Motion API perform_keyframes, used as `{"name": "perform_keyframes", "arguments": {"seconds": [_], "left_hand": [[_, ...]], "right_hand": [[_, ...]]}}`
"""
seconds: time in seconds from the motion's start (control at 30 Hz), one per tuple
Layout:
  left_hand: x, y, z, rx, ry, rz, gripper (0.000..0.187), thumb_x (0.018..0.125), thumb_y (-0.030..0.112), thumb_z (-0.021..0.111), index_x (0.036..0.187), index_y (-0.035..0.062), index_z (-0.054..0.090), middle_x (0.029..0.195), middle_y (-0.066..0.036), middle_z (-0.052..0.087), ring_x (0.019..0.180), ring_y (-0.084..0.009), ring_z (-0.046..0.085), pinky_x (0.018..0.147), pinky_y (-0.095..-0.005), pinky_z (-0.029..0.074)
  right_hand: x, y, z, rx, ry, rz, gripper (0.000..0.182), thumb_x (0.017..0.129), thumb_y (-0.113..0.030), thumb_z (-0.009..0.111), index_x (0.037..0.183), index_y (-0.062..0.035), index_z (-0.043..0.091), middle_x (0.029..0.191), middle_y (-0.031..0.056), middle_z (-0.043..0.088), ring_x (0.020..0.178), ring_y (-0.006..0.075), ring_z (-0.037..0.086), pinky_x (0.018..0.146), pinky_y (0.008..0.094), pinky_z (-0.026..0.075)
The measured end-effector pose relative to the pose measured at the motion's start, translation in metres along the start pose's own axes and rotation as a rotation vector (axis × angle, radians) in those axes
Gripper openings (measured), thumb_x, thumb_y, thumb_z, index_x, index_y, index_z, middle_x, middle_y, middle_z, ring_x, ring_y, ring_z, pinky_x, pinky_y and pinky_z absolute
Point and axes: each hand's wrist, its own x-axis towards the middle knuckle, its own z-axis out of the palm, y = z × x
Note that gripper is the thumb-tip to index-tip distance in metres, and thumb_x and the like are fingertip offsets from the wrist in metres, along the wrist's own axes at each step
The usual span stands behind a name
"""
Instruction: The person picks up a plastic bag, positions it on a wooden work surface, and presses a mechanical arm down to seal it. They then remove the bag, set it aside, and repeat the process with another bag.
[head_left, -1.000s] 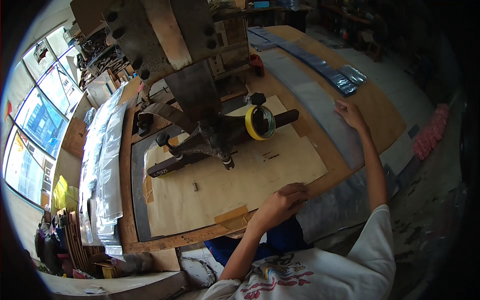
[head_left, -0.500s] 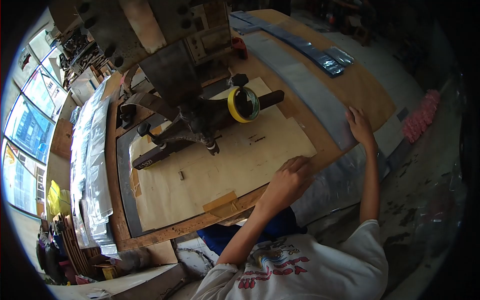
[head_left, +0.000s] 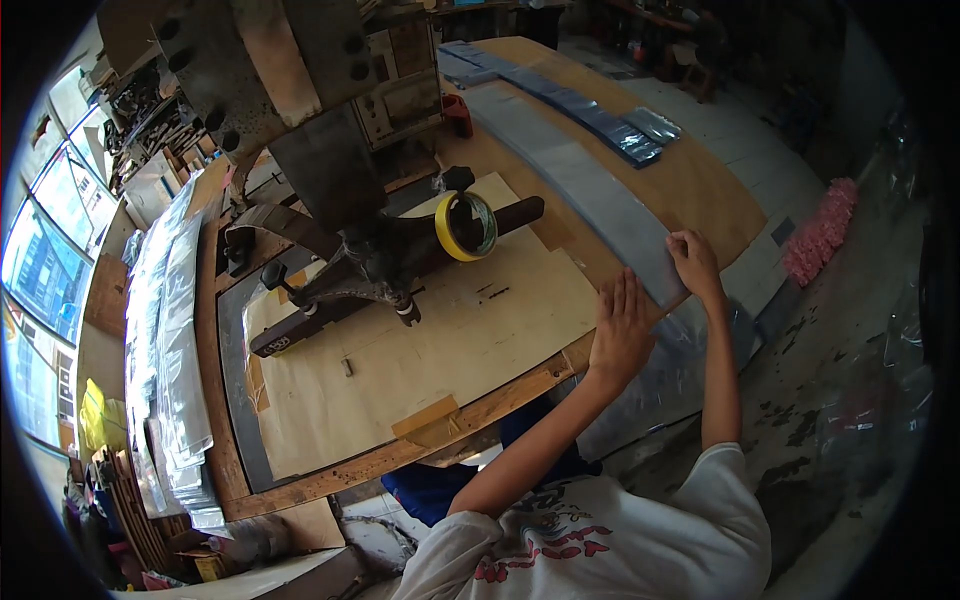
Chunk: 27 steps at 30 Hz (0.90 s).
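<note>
A long strip of stacked, clear greyish plastic sheets [head_left: 590, 180] lies along the right part of the wooden table. At its near end, my right hand [head_left: 697, 264] has its fingers bent in at the right edge, gripping the plastic. My left hand [head_left: 622, 328] lies with fingers stretched out beside the left edge of the same stack, close to the table's front rim. To its left is the pale board [head_left: 430, 380] under a dark press machine [head_left: 330, 160]. A roll of yellow tape [head_left: 447, 228] hangs on the machine's bar.
Bluish plastic strips [head_left: 570, 105] lie farther back on the table [head_left: 730, 205]. More clear plastic sheets [head_left: 180, 350] are piled at the left. A pink bundle [head_left: 822, 230] stands on the floor at the right. Loose plastic film [head_left: 660, 380] hangs below the front edge.
My left hand has gone from loosely curled to stretched out, moving toward the plastic stack. My right hand's fingers have bent in at the stack's edge. The view has shifted slightly.
</note>
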Motion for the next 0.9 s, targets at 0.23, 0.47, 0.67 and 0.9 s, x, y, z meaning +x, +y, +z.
{"name": "perform_keyframes", "arguments": {"seconds": [0.23, 0.47, 0.67, 0.9], "left_hand": [[-0.043, -0.012, -0.022, -0.45, 0.099, 0.137, 0.07, 0.09, 0.03, 0.07, 0.143, -0.008, 0.044, 0.149, -0.025, 0.046, 0.144, -0.0379, 0.039, 0.121, -0.0505, 0.028], [-0.139, -0.07, -0.118, -0.439, 0.295, -0.114, 0.036, 0.089, 0.013, 0.071, 0.124, 0.0043, 0.063, 0.116, -0.012, 0.065, 0.116, -0.0315, 0.059, 0.108, -0.0444, 0.041], [-0.157, -0.103, -0.099, -0.276, 0.41, -0.378, 0.027, 0.086, 0.005, 0.069, 0.112, 0.005, 0.065, 0.088, -0.009, 0.062, 0.085, -0.0275, 0.06, 0.082, -0.0407, 0.044], [-0.156, -0.099, -0.092, -0.078, 0.414, -0.364, 0.025, 0.083, 0.004, 0.069, 0.107, 0.0067, 0.066, 0.074, -0.004, 0.061, 0.07, -0.0199, 0.061, 0.076, -0.0364, 0.046]], "right_hand": [[0.002, -0.014, 0.0, -0.092, 0.003, -0.072, 0.036, 0.097, -0.029, 0.065, 0.121, -0.0025, 0.062, 0.121, 0.0174, 0.061, 0.112, 0.034, 0.059, 0.098, 0.0432, 0.047], [0.067, -0.097, -0.007, 0.214, -0.283, -0.245, 0.03, 0.097, -0.02, 0.065, 0.121, -0.0021, 0.064, 0.121, 0.0135, 0.062, 0.11, 0.0276, 0.063, 0.094, 0.0368, 0.05], [0.179, -0.191, 0.024, 0.222, -0.547, -0.412, 0.031, 0.098, -0.022, 0.065, 0.124, -0.005, 0.065, 0.122, 0.0112, 0.068, 0.106, 0.0229, 0.066, 0.094, 0.0342, 0.05], [0.205, -0.285, 0.111, 0.116, -0.825, -0.678, 0.043, 0.096, -0.023, 0.067, 0.138, -0.0159, 0.058, 0.119, 0.0124, 0.07, 0.113, 0.0229, 0.065, 0.093, 0.0359, 0.051]]}}
